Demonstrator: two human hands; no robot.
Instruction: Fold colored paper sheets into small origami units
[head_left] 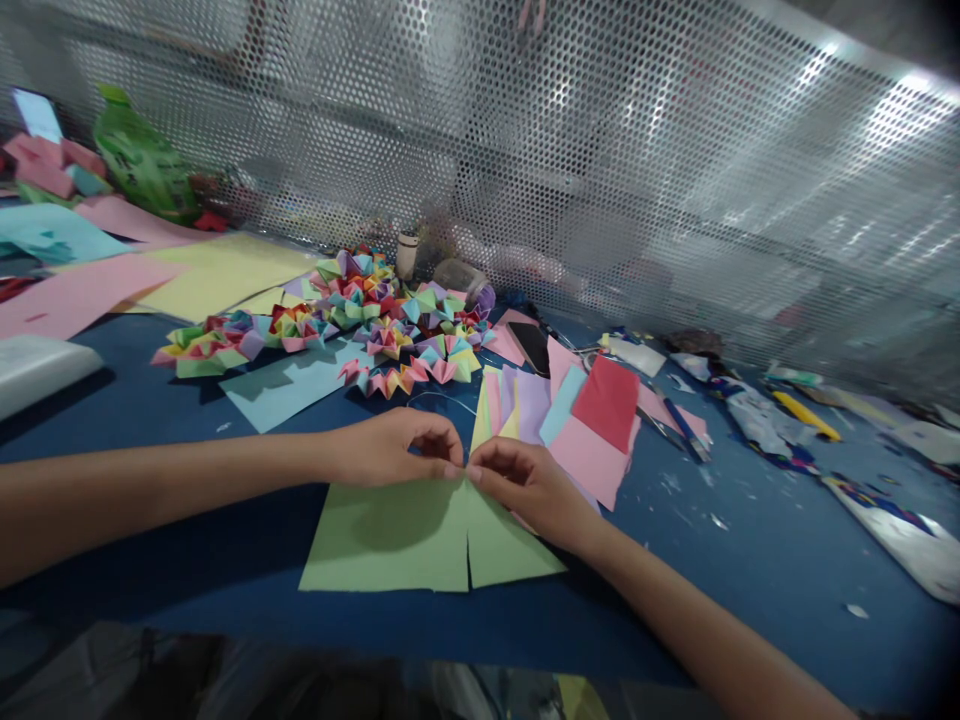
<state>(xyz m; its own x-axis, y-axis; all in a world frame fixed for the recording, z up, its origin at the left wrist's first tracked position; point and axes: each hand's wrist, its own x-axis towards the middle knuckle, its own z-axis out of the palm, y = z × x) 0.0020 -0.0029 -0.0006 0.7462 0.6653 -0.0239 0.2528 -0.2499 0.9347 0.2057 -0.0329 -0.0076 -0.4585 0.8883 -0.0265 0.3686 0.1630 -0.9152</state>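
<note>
A light green sheet of paper [390, 545] lies on the blue table, with a slit running up from its front edge towards its far edge. My left hand [405, 445] pinches the far edge just left of the slit's line. Right beside it, my right hand [525, 485] pinches the same edge on the other side, the fingertips of both hands nearly touching. Behind my right hand rest coloured paper pieces, among them a red one [609, 400] and a pink one [596, 455].
Folded multicoloured paper shapes [390, 335] are heaped behind my hands, near a clear jar [459, 278]. A green bottle [142, 160] and large sheets [232, 270] are at the back left. A pen [688, 432], a black phone [529, 346] and scraps lie rightward. Perforated metal [525, 160] rises behind.
</note>
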